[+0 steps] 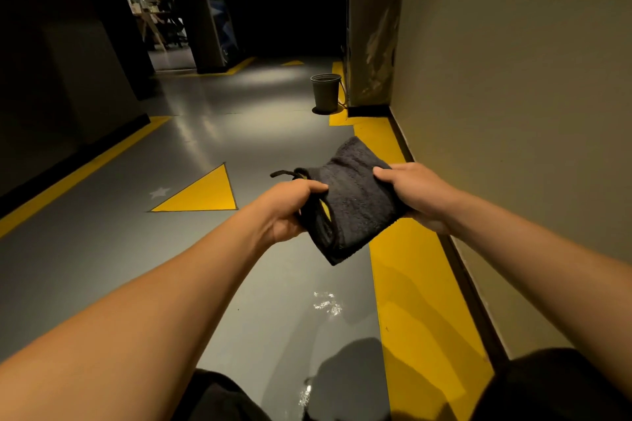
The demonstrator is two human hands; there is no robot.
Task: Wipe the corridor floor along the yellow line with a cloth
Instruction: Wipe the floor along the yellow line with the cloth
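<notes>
Cloth (352,195), dark towelling, folded: held in the air above the yellow line (420,301), off the floor (113,249). Left hand (290,208) fingers curled round its near edge; right hand (417,191) fingers clamped on its far side. Wet glints showed on grey floor nearby; wiping judged barely begun, the stretch towards the bucket (325,92) remaining

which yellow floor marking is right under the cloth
The yellow stripe along the right wall, below the cloth; the yellow triangle and left stripe lie aside.

open grey floor (143,249) left, wall (513,113) right, bucket (325,92) ahead
</notes>
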